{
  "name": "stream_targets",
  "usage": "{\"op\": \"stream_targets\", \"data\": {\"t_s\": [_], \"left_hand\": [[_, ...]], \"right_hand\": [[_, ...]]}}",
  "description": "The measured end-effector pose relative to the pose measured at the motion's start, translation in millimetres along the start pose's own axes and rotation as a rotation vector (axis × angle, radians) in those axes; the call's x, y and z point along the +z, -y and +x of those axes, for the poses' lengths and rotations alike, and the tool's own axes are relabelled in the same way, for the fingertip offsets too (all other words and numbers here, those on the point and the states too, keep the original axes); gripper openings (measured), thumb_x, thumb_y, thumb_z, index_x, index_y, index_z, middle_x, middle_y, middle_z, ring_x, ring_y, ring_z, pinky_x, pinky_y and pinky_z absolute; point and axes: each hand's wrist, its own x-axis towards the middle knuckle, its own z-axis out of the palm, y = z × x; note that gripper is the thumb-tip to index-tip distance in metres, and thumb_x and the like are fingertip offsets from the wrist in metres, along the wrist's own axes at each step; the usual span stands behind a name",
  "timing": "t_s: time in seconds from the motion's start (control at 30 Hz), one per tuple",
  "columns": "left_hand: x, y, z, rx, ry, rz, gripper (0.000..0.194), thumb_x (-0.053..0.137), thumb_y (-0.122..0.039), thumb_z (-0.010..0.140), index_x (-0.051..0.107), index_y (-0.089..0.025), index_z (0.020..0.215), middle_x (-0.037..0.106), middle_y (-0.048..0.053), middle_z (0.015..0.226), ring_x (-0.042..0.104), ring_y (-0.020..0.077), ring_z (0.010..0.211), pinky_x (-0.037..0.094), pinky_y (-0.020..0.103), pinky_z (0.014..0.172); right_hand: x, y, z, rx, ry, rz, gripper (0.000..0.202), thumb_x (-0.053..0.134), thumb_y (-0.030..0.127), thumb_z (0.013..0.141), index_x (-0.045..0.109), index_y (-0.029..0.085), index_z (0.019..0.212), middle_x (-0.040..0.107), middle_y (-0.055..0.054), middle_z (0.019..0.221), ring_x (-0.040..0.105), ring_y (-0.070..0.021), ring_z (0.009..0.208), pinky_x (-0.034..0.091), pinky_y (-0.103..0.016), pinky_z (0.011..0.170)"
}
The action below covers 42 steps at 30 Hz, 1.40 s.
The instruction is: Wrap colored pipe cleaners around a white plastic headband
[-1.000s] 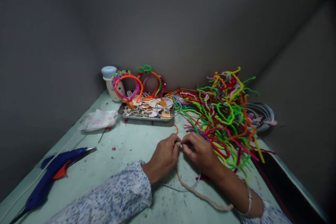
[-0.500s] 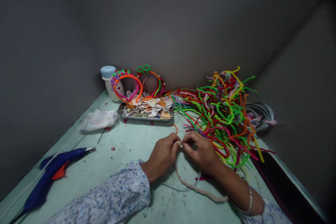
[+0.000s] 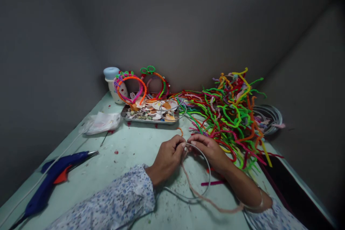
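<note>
My left hand [image 3: 170, 156] is closed, thumb and forefinger pinching a thin grey wire [image 3: 210, 172] together with a pale pink pipe cleaner [image 3: 201, 197]. The wire bows out in a wide loop below my fingers. From the pinch the pipe cleaner trails down and right across the tabletop, its far end near my right wrist. My right hand [image 3: 208, 149] faces the left one, fingers curled and closed at the pipe cleaner close to the wire's end. Its fingertips are partly hidden.
A heap of coloured pipe cleaners [image 3: 229, 111] lies at the right, a wire coil [image 3: 275, 118] beyond. Behind my hands stand a metal tray [image 3: 151, 121] of shells, decorated headbands [image 3: 145, 90] and a blue-lidded jar [image 3: 114, 86]. A blue glue gun [image 3: 51, 183] and plastic packet [image 3: 104, 124] lie left.
The wire loop has swung up and right and now shows in front of my right hand. My right fingers have lifted and loosened slightly. The pipe cleaner's trailing end has shifted right.
</note>
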Motion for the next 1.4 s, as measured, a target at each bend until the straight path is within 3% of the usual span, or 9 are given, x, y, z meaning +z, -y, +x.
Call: {"op": "stream_targets", "data": {"t_s": [0.33, 0.67, 0.8, 0.97, 1.23, 1.4], "left_hand": [[-0.9, 0.1, 0.4, -0.013, -0.019, -0.087, 0.021, 0.043, -0.031, 0.089, 0.058, -0.018, 0.082, 0.054, -0.003, 0.065, 0.048, 0.0111, 0.063, 0.036, 0.021, 0.058], [-0.1, 1.7, -0.2, -0.019, -0.015, -0.095, 0.019, 0.044, -0.031, 0.089, 0.056, -0.018, 0.082, 0.053, -0.003, 0.066, 0.047, 0.0102, 0.062, 0.035, 0.020, 0.057], [0.5, 1.2, -1.4, -0.020, -0.014, -0.106, 0.019, 0.044, -0.030, 0.089, 0.055, -0.018, 0.080, 0.052, -0.003, 0.064, 0.046, 0.0100, 0.061, 0.034, 0.020, 0.056], [1.1, 0.4, -1.4, -0.024, -0.012, -0.117, 0.020, 0.044, -0.031, 0.090, 0.055, -0.018, 0.079, 0.052, -0.004, 0.064, 0.045, 0.0096, 0.059, 0.033, 0.020, 0.056], [1.2, 1.0, -0.6, -0.040, -0.016, -0.124, 0.021, 0.044, -0.032, 0.089, 0.054, -0.018, 0.077, 0.051, -0.003, 0.063, 0.045, 0.0096, 0.058, 0.033, 0.020, 0.054], [2.0, 2.0, -0.7, -0.057, -0.012, -0.137, 0.021, 0.043, -0.033, 0.089, 0.054, -0.018, 0.078, 0.052, -0.003, 0.063, 0.045, 0.0096, 0.057, 0.033, 0.020, 0.053]], "right_hand": [[7.0, 5.4, -2.5, 0.066, 0.120, -0.003, 0.032, 0.075, 0.041, 0.069, 0.063, 0.017, 0.087, 0.063, 0.000, 0.078, 0.056, -0.0128, 0.072, 0.043, -0.025, 0.067], [10.6, 0.9, -1.5, -0.057, -0.066, -0.099, 0.032, 0.071, 0.044, 0.072, 0.058, 0.016, 0.081, 0.056, 0.002, 0.069, 0.051, -0.0117, 0.061, 0.041, -0.024, 0.056], [10.6, -0.8, -1.5, -0.139, -0.120, -0.174, 0.029, 0.069, 0.041, 0.075, 0.059, 0.017, 0.087, 0.060, -0.002, 0.079, 0.056, -0.0148, 0.068, 0.044, -0.027, 0.062], [11.0, 0.2, -3.4, -0.208, -0.104, -0.276, 0.027, 0.065, 0.036, 0.079, 0.062, 0.018, 0.099, 0.064, -0.007, 0.092, 0.060, -0.0197, 0.082, 0.048, -0.032, 0.073], [7.9, -3.0, -3.1, -0.328, -0.108, -0.316, 0.015, 0.063, 0.032, 0.082, 0.065, 0.020, 0.092, 0.064, -0.004, 0.087, 0.061, -0.0176, 0.081, 0.048, -0.028, 0.073], [4.6, -6.3, -3.4, -0.325, -0.096, -0.352, 0.012, 0.061, 0.031, 0.084, 0.065, 0.020, 0.089, 0.062, -0.003, 0.083, 0.059, -0.0163, 0.076, 0.047, -0.026, 0.067]]}}
